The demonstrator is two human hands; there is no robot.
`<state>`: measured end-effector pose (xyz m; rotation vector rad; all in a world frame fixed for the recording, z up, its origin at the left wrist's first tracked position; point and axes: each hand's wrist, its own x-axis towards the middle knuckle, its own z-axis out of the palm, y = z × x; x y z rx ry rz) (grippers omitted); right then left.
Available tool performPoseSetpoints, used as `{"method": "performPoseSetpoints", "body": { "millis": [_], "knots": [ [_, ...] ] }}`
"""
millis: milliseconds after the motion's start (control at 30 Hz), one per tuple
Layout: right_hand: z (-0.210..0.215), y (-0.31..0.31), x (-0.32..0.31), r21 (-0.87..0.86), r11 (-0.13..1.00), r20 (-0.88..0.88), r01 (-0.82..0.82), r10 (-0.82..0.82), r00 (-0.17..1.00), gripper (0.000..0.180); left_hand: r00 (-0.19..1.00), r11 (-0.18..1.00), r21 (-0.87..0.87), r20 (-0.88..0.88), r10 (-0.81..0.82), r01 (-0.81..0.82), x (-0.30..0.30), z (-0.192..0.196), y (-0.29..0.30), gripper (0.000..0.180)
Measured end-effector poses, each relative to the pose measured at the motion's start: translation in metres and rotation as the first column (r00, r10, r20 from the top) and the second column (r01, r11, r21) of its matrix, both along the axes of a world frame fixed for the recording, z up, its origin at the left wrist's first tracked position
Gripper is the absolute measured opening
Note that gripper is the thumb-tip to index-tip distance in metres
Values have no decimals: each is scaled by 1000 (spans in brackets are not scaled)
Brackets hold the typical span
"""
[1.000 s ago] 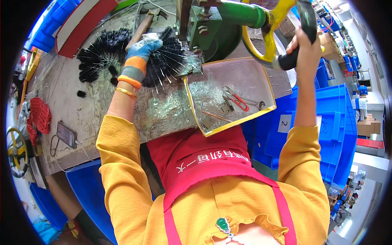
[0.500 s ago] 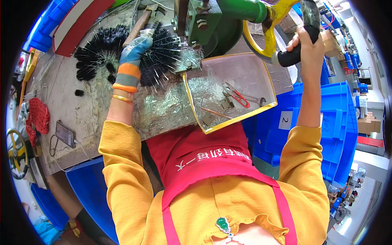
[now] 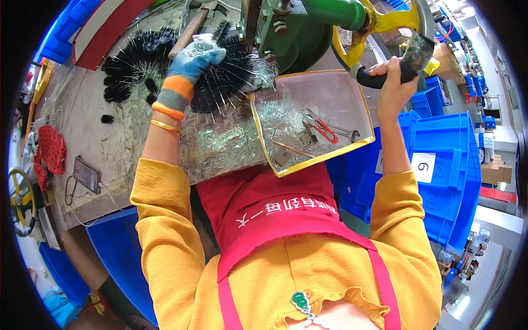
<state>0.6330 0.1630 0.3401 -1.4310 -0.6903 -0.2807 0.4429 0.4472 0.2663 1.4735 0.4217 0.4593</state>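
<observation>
Head view: handwheel (image 3: 391, 23) has turned

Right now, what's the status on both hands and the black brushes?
Gloved left hand at the black brushes. Bare right hand gripping yellow wheel by its black wrap. Hammer lying close by left hand.

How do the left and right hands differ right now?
Cover: the left hand is gloved in blue with an orange-and-grey cuff; the right hand is bare.
Contact: the left hand is among black bristled pieces; the right grips the dark sleeve on the yellow handwheel.
Wrist: the left has a yellow bracelet; the right shows none.
Shared: both forearms emerge from mustard cuffs of one shirt.
</observation>
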Motion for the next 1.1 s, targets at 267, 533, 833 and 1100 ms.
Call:
{"method": "performPoseSetpoints", "body": {
  "millis": [267,533,833,1100],
  "knots": [
    [53,2,3,-333,943,-62,-6,-15,998,13,931,932,8,56,362,-363,4,-11,-5,17],
    [104,12,41,-544,830,-158,-126,46,986,20,922,902,199,11,388,-382,16,-9,-6,21],
    [10,7,-1,-143,990,59,13,-4,998,11,906,883,228,-15,424,-409,21,-14,0,29],
    [51,1,11,-334,942,-33,-32,22,999,14,818,787,278,-9,576,-551,22,-13,-5,38]
  ]
}}
